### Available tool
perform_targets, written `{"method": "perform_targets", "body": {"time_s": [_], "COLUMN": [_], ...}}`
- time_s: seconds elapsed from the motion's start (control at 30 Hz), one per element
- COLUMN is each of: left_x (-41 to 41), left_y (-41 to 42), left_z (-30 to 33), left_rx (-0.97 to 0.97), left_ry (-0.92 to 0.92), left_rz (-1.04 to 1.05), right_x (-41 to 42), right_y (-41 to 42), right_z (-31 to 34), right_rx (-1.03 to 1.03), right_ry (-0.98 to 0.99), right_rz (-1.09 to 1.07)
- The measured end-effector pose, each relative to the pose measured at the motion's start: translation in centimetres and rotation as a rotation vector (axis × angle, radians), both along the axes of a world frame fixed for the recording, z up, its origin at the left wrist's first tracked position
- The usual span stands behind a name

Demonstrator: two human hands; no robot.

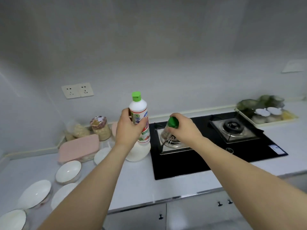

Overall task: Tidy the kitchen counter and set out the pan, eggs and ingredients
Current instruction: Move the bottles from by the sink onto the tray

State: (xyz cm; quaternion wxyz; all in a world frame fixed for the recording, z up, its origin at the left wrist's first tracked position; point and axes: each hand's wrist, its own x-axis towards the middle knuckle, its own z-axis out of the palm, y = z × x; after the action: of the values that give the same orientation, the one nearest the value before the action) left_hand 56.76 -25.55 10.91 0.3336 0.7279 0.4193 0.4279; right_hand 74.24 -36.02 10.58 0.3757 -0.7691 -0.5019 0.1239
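Observation:
My left hand grips a tall white bottle with a green flip cap and a colourful label, held upright just left of the stove. Below and behind it a white rounded container rests on the counter. My right hand is closed over a small clear jar with a green lid, above the left burner of the black gas stove. The jar holds something dark and speckled. No pan or eggs are in view.
White bowls and plates lie on the white counter at left, with a pink lidded box and jars of grains behind. A tray of covered bowls stands at far right. The right burner is bare.

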Motion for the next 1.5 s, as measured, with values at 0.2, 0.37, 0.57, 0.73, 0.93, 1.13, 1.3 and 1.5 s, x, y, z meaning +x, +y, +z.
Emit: {"method": "perform_targets", "body": {"time_s": [0.2, 0.37, 0.57, 0.73, 0.93, 1.13, 1.3, 1.5], "left_x": [11.8, 19.7, 29.1, 37.9, 49.9, 61.0, 66.8, 71.7], "left_y": [-9.6, -15.6, -20.5, -22.7, -23.1, -21.7, -20.9, -19.6], "left_z": [0.3, 0.4, 0.8, 0.0, -1.0, -0.1, -0.4, -1.7], "left_rx": [-0.023, -0.050, -0.025, -0.051, -0.085, -0.110, -0.128, -0.175], "left_ry": [-0.030, 0.002, 0.061, 0.066, 0.030, 0.010, 0.007, 0.005], "left_rz": [-0.194, -0.374, -0.548, -0.651, -0.694, -0.678, -0.662, -0.565], "right_x": [9.8, 15.7, 22.6, 29.3, 40.4, 51.3, 57.8, 65.6], "right_y": [-12.7, -20.8, -27.8, -30.9, -31.4, -30.1, -29.8, -27.9], "right_z": [-0.3, 0.0, -1.0, -2.8, -3.8, -2.3, -2.9, -4.8], "right_rx": [0.015, 0.033, 0.053, 0.033, -0.007, -0.040, -0.025, -0.087], "right_ry": [-0.023, 0.026, 0.079, 0.111, 0.113, 0.112, 0.170, 0.165], "right_rz": [-0.184, -0.356, -0.532, -0.643, -0.693, -0.681, -0.707, -0.659]}}
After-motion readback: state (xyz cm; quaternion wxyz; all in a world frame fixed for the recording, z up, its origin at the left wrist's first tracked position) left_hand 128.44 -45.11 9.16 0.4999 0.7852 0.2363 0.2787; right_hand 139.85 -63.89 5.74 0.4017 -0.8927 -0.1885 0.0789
